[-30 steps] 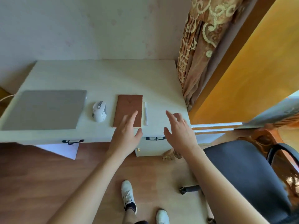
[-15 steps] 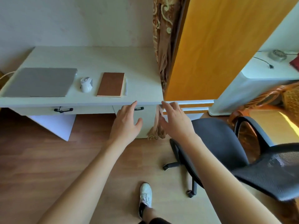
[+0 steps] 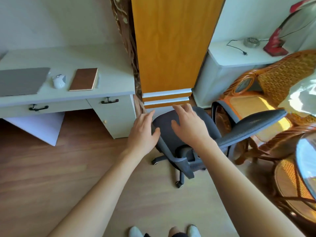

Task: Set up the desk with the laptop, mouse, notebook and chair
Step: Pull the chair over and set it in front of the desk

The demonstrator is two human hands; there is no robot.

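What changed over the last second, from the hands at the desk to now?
The view swung right, from the desk to the office chair. Both hands left the desk's front edge and now reach over the chair seat, the left hand at its near edge, the right hand above it, neither gripping. The laptop, mouse and notebook stayed put.
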